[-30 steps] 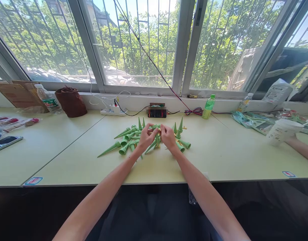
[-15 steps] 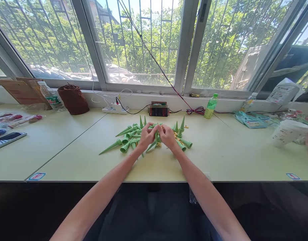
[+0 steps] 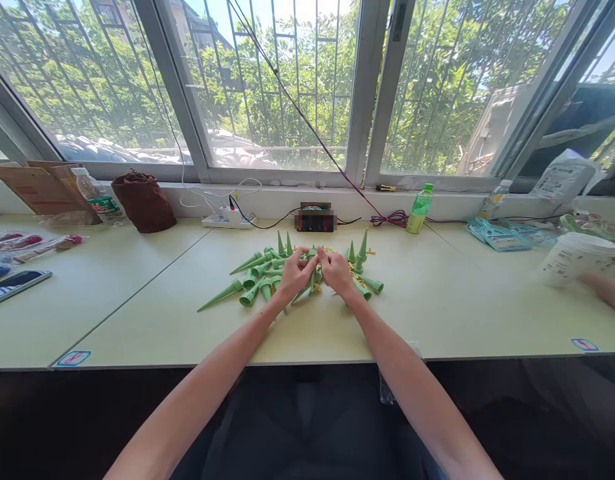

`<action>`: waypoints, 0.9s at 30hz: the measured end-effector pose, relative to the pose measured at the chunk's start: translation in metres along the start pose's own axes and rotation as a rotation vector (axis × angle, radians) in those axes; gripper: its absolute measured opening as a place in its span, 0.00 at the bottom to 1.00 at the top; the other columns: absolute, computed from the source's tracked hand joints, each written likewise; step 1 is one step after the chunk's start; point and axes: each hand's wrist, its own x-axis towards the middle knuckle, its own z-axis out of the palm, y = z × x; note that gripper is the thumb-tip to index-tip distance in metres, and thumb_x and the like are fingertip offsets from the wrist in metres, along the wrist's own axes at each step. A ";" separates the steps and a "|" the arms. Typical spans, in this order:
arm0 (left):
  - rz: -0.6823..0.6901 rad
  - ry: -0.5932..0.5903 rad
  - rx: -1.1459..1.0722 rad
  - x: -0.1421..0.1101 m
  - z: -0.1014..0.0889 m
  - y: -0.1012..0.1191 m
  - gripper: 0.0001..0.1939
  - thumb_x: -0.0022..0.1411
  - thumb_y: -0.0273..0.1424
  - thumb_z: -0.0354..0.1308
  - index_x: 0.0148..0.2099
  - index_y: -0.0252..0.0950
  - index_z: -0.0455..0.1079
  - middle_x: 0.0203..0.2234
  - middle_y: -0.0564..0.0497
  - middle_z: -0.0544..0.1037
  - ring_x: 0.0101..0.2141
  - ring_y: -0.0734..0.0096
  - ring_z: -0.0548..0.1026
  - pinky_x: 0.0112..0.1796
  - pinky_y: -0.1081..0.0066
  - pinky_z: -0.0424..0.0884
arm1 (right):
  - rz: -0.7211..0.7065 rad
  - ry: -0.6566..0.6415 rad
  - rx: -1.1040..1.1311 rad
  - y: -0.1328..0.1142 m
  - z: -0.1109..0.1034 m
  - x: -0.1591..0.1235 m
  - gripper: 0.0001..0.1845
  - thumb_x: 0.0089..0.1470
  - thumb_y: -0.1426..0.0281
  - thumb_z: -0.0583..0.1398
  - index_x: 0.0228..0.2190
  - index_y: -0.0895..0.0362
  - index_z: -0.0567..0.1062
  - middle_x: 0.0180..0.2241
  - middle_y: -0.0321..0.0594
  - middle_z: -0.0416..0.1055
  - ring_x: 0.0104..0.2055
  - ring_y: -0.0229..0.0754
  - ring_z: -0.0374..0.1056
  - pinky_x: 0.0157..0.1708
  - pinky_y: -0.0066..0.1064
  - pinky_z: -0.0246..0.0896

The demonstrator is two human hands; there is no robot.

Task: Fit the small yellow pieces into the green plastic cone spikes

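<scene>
My left hand (image 3: 294, 272) and my right hand (image 3: 336, 269) meet over the middle of the table, fingers closed around one green plastic watering spike (image 3: 312, 254). Its narrow end points down between the hands. On the left lie several more green spikes (image 3: 222, 295), some with their hollow round ends toward me. Right of my right hand, other spikes (image 3: 372, 285) lie on their sides and a few stand tip up. Small yellow plastic pieces (image 3: 357, 268) are scattered among them. My fingers partly cover the held spike, and any small piece between the fingertips is hidden.
Behind the pile stands a dark box-shaped device (image 3: 315, 219) with a cable. A green drink bottle (image 3: 420, 209) and a brown bag (image 3: 144, 202) stand farther back. At far right, another person's hand (image 3: 600, 285) is beside a white tub (image 3: 577, 259). A phone (image 3: 18, 287) lies left.
My hands stay together on the spike, with the fingers slightly shifted and its top more visible. At right, the other person's hand has moved in toward the tub. The view has tilted slightly.
</scene>
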 end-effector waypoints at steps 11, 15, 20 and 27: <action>0.014 -0.023 0.014 0.000 0.000 -0.003 0.20 0.52 0.40 0.66 0.41 0.38 0.63 0.12 0.63 0.64 0.11 0.81 0.61 0.14 0.80 0.54 | 0.020 0.038 -0.044 0.001 0.000 0.001 0.33 0.63 0.51 0.46 0.11 0.54 0.54 0.12 0.37 0.57 0.20 0.38 0.54 0.25 0.32 0.46; 0.036 -0.041 0.037 0.000 0.001 -0.003 0.20 0.53 0.41 0.64 0.43 0.37 0.64 0.13 0.61 0.65 0.13 0.78 0.65 0.15 0.79 0.57 | 0.017 0.047 -0.069 0.002 0.000 0.002 0.32 0.63 0.53 0.46 0.11 0.53 0.55 0.12 0.38 0.58 0.20 0.39 0.56 0.26 0.33 0.49; 0.055 -0.014 0.060 0.003 0.000 -0.001 0.21 0.53 0.40 0.65 0.44 0.37 0.64 0.14 0.61 0.66 0.13 0.79 0.65 0.16 0.79 0.58 | 0.040 0.047 -0.026 0.000 0.000 0.000 0.32 0.63 0.53 0.47 0.11 0.53 0.55 0.12 0.37 0.59 0.19 0.39 0.56 0.26 0.33 0.50; 0.091 0.020 0.121 0.006 -0.002 -0.003 0.21 0.56 0.44 0.62 0.44 0.36 0.63 0.16 0.60 0.68 0.13 0.82 0.61 0.16 0.80 0.56 | 0.055 0.001 0.044 -0.005 0.000 -0.003 0.31 0.64 0.54 0.44 0.13 0.53 0.59 0.13 0.37 0.60 0.20 0.39 0.57 0.26 0.31 0.51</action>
